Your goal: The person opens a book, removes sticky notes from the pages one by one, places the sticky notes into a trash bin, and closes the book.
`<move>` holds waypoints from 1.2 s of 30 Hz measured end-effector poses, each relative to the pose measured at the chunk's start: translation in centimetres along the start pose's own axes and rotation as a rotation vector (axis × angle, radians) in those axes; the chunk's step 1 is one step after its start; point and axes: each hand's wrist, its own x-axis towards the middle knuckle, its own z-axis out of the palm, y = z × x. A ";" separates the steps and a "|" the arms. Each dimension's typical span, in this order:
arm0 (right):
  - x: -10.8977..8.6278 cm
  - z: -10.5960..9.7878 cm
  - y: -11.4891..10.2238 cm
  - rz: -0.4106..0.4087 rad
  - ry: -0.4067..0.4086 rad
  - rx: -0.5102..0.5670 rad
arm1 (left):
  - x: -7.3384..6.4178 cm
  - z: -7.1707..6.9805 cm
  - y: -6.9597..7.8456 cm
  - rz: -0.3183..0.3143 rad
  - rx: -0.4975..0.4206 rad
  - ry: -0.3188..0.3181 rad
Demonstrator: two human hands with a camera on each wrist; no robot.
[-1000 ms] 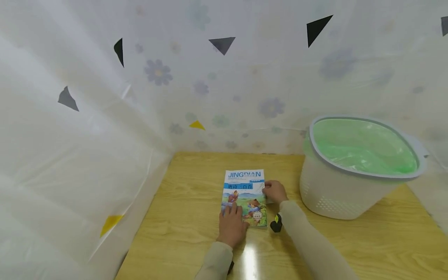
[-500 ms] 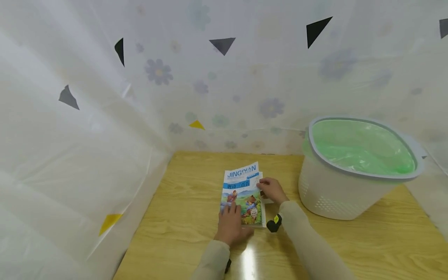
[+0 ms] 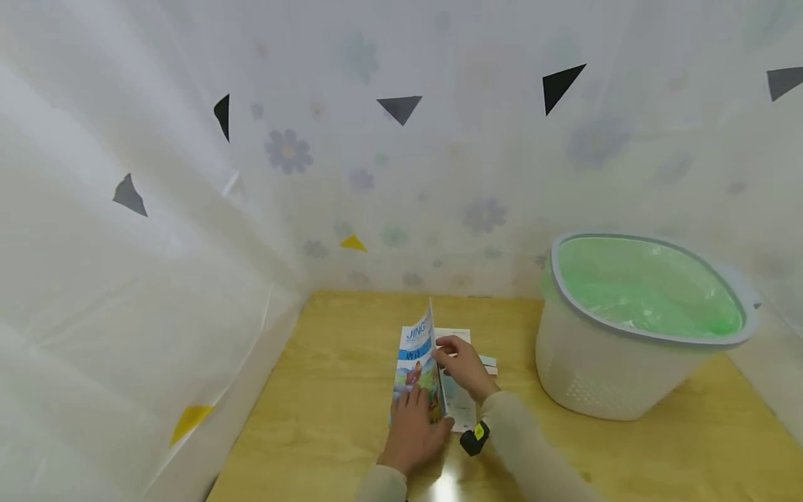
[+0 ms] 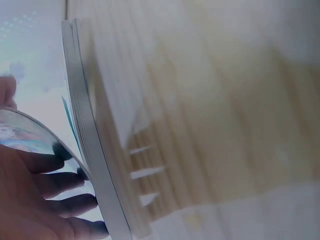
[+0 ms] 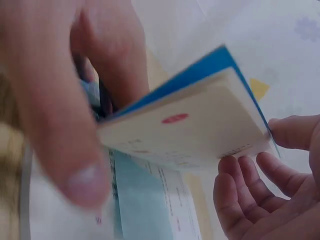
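A thin paperback book (image 3: pixel 410 352) with a blue title band and an illustrated cover lies on the table. Its cover, with some pages, stands raised and bends leftward, baring a white page (image 3: pixel 463 404) beneath. My right hand (image 3: pixel 464 364) pinches the raised edge; in the right wrist view its thumb (image 5: pixel 295 132) and fingertips (image 5: pixel 229 175) are on opposite sides. My left hand (image 3: pixel 410 431) rests on the cover's lower left, fingers near the spine (image 4: pixel 92 115) in the left wrist view. Its thumb extends past the bottom edge and looms blurred in the right wrist view.
A white perforated basket (image 3: pixel 596 380) with a green lining (image 3: pixel 646 279) stands to the right on the wooden table (image 3: pixel 326 390). Pale slips (image 3: pixel 489 366) stick out from the book's right side. Patterned white sheeting (image 3: pixel 439 181) rises behind the table and on the left.
My right hand has moved left, lifting the cover from nearly flat to upright and uncovering the page below. My left hand stays on the book. The head view has tilted up slightly.
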 end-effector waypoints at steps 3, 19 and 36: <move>-0.8 1.0 0.2 -0.038 -0.041 0.017 | -0.5 0.1 -0.4 0.016 -0.026 0.053; -1.3 1.7 2.5 -0.310 -0.114 -0.582 | 1.8 -2.7 -1.2 -0.356 -0.612 0.262; -3.0 2.1 3.1 -0.336 -0.171 -1.008 | 2.1 -5.1 -4.7 -0.744 -1.018 0.345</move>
